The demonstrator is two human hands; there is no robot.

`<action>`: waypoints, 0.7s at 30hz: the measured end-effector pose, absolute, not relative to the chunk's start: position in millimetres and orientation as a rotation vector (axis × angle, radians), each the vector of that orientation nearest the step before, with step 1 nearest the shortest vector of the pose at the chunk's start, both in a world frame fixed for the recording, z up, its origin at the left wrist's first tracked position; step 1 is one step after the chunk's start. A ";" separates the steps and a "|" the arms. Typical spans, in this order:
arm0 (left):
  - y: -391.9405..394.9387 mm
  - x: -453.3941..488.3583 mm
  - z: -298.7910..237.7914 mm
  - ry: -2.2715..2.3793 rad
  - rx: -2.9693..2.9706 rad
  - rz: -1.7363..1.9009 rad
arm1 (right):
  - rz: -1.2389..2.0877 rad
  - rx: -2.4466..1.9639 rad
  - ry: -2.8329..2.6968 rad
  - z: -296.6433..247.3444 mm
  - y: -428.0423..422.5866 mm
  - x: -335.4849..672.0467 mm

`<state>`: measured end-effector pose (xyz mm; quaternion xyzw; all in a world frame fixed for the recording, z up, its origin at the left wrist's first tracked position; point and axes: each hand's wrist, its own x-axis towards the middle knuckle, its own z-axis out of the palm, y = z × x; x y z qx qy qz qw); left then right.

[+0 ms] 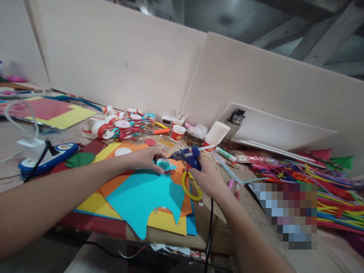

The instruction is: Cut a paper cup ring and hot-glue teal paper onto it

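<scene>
My right hand (209,172) grips a blue hot glue gun (192,157) with a white glue stick at its back and a black cord below. Its nozzle points left, close to my left hand (148,159). The fingers of that hand are closed on a small paper cup piece (164,165), with turquoise paper at it; whether the nozzle touches it I cannot tell. Just below the glue gun are the yellow handles of a pair of scissors (192,193). Under both hands lies cut turquoise paper (145,193) on orange and yellow sheets (167,223).
Behind stand a stack of paper cups (217,132), a single cup (178,133) and several decorated cup pieces (124,129). An orange cutter (160,131) lies near them. At left is a blue power strip (48,157); at right, colourful pipe cleaners (335,197) and a bottle (236,123).
</scene>
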<state>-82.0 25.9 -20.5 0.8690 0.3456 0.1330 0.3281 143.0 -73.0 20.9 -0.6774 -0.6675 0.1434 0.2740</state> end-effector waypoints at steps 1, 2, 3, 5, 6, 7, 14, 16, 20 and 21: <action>25.5 -81.9 -20.0 0.919 2.274 0.345 | 0.409 -1.797 -1.773 21.6 -72.1 144.4; 25.1 -81.8 -19.5 0.930 2.274 0.343 | 0.449 -1.775 -1.740 21.8 -71.3 145.9; 24.9 -81.7 -19.2 0.938 2.273 0.340 | 0.518 -1.761 -1.693 21.4 -70.6 147.2; 24.8 -81.5 -18.6 0.948 2.272 0.328 | 0.730 -1.719 -1.560 19.8 -69.7 149.4; 24.8 -81.4 -18.3 0.953 2.279 0.322 | 0.856 -1.673 -1.483 18.8 -69.6 150.0; 25.0 -81.2 -18.0 0.957 2.290 0.316 | 0.972 -1.614 -1.405 17.7 -69.7 150.2; 26.7 -79.6 -18.4 0.970 2.280 0.285 | 1.318 -1.253 -1.071 0.0 -69.6 138.7; 26.5 -79.4 -18.1 0.973 2.281 0.291 | 1.347 -1.210 -1.031 -8.9 -67.4 133.7; 25.2 -79.9 -17.3 0.982 2.304 0.290 | 1.319 -1.130 -0.968 -17.8 -64.5 130.1; 25.3 -80.2 -17.8 0.996 2.298 0.287 | 1.312 -1.110 -0.957 -17.6 -64.6 130.4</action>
